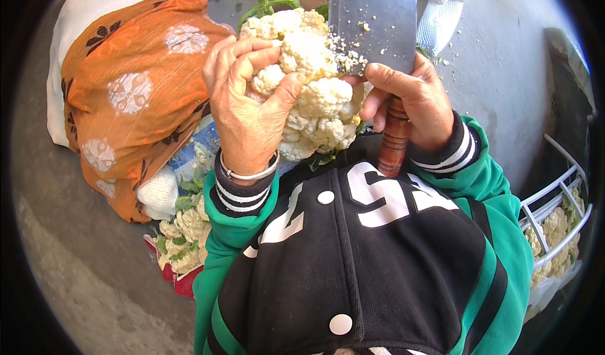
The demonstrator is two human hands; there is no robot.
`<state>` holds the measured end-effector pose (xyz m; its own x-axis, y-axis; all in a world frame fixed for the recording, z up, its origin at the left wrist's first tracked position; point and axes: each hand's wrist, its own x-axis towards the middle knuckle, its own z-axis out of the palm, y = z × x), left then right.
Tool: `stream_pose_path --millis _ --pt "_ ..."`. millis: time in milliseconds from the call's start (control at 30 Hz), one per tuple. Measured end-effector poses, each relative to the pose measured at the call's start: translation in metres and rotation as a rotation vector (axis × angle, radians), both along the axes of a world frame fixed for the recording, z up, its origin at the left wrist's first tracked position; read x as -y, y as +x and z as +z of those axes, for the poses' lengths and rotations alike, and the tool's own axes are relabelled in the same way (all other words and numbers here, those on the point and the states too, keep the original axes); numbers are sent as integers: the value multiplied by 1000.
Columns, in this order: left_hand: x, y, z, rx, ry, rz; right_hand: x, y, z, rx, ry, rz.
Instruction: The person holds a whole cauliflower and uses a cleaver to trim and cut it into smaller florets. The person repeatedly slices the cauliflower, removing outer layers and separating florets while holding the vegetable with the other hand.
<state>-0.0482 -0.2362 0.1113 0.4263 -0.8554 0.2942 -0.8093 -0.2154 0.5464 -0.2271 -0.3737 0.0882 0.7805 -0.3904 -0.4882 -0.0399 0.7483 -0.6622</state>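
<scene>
The cauliflower (318, 106) is clasped in my left fingers (252, 64); at its right, my right fingers (397, 83) grip the knife (373, 18). Below the cauliflower, large white characters (392, 214) run across my black-fronted jacket (409, 279).

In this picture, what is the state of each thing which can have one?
Cauliflower, held by left hand
Knife, held by right hand, speckled with crumbs
White basket, loaded with other cauliflower
Jacket, front fastened
Bracelet, worn at wrist
Orange cloth, draped and creased
</scene>
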Motion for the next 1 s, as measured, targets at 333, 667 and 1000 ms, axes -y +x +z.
stream_pose_path --millis 333,667,1000 --pt "2 1 -1 -1 4 24 12 -3 -1 -24 -104 68" --pt "1 0 1 -2 1 5 9 2 -4 20 -8 60" --pt "2 -2 0 17 10 29 22 -5 -1 -1 -62 132"
